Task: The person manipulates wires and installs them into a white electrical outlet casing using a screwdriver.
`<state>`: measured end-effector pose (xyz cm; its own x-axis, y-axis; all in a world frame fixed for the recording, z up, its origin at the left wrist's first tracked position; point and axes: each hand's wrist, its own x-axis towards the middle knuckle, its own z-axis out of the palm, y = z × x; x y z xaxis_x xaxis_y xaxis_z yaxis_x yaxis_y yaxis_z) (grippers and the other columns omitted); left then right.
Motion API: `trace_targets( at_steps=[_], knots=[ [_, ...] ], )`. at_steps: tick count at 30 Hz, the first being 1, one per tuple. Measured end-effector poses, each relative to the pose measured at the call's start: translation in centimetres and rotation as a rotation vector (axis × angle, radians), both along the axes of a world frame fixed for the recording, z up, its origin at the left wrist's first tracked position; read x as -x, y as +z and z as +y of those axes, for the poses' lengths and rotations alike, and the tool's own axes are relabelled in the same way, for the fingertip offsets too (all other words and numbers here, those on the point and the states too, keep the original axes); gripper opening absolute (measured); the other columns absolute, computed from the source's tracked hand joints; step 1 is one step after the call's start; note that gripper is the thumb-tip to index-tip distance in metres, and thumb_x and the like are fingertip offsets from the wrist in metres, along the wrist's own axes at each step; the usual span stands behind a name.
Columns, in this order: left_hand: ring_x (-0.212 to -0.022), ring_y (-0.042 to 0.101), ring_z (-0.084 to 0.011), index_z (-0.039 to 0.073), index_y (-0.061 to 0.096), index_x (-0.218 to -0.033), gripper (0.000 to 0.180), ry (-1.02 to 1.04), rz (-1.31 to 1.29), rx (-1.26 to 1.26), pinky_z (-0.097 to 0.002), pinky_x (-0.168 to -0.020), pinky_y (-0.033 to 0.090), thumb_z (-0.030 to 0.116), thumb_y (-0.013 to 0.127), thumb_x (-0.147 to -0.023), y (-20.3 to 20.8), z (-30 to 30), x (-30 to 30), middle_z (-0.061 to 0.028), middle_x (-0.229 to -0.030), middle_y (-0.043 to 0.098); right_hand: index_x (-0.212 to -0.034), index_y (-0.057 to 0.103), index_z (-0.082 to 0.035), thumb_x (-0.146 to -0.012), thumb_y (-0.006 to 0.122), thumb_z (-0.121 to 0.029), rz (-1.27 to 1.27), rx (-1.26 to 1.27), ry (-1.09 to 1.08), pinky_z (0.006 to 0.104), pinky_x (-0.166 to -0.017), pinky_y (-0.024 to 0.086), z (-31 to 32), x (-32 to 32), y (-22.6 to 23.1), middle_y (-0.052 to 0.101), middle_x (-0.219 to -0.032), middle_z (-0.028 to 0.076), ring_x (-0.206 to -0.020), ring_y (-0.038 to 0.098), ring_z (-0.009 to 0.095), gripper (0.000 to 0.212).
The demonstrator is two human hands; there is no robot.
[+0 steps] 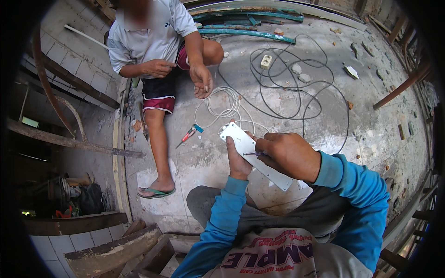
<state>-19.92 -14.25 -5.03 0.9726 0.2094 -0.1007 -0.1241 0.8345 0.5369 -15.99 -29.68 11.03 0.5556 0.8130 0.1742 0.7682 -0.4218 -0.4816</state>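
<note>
My left hand [238,160] is closed around the upper end of a long white power strip [274,176], which is tilted with its flat, screw-dotted back facing up. In my right hand [295,155] is a thin screwdriver [251,154]. Its shaft lies over the strip's back near a screw hole; whether the tip sits in a screw I cannot tell. A coil of white cable [225,112] rests on the floor just beyond the strip. Left of my hands lies a red-handled tool [187,135] with a small blue piece [198,128] beside it.
Across from me sits a person [160,41] in a light shirt, one hand [202,81] held over the white coil. A dark cable [296,113] with a socket block [266,62] loops on the floor. Green metal bars [245,32] lie behind; timber [111,250] is at lower left.
</note>
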Motion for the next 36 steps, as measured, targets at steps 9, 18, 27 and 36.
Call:
trace_targets(
  at_steps=[9, 18, 27, 36],
  knots=[
    [-0.079, 0.063, -0.0189, 0.014, 0.024, -0.155, 0.074, 0.169, 0.047, -0.266, -0.0339, -0.071, 0.054, 0.045, 0.058, -0.096, -1.0, 1.1, -0.1, -0.0088, -0.094, 0.062, -0.096, 0.066, 0.000, -0.089, 0.067, -0.022, 0.078, 0.170, -0.071, 0.0442, -0.061, 0.054, 0.8, 0.5, -1.0, 0.068, -0.071, 0.019, -0.064, 0.068, 0.036, 0.023],
    [-0.104, 0.051, -0.0114, 0.005, 0.038, -0.150, 0.076, 0.139, 0.144, -0.315, -0.0270, -0.092, 0.042, 0.041, 0.070, -0.091, -1.7, 1.2, -0.2, -0.0017, -0.122, 0.053, -0.086, 0.064, -0.003, -0.088, 0.061, -0.022, -0.017, 0.196, -0.011, 0.0451, -0.059, 0.053, 0.0, 1.0, -3.0, 0.066, -0.072, 0.016, -0.066, 0.067, 0.035, 0.019],
    [-0.099, 0.053, -0.0119, 0.005, 0.039, -0.149, 0.078, 0.144, 0.162, -0.360, -0.0273, -0.087, 0.044, 0.045, 0.071, -0.089, -1.4, 1.8, -0.3, -0.0017, -0.118, 0.054, -0.090, 0.063, -0.002, -0.087, 0.063, -0.019, 0.016, 0.191, 0.046, 0.0458, -0.064, 0.053, 0.3, 0.4, -3.4, 0.066, -0.075, 0.017, -0.075, 0.068, 0.035, 0.017],
    [-0.084, 0.060, -0.0177, 0.008, 0.026, -0.154, 0.096, 0.174, -0.048, -0.322, -0.0324, -0.074, 0.052, 0.058, 0.070, -0.084, 0.7, 1.8, -0.4, -0.0059, -0.099, 0.056, -0.105, 0.067, 0.000, -0.091, 0.063, -0.018, 0.239, 0.065, -0.045, 0.0450, -0.064, 0.053, 0.2, 0.6, -2.6, 0.068, -0.076, 0.020, -0.069, 0.067, 0.039, 0.023]
  ],
)
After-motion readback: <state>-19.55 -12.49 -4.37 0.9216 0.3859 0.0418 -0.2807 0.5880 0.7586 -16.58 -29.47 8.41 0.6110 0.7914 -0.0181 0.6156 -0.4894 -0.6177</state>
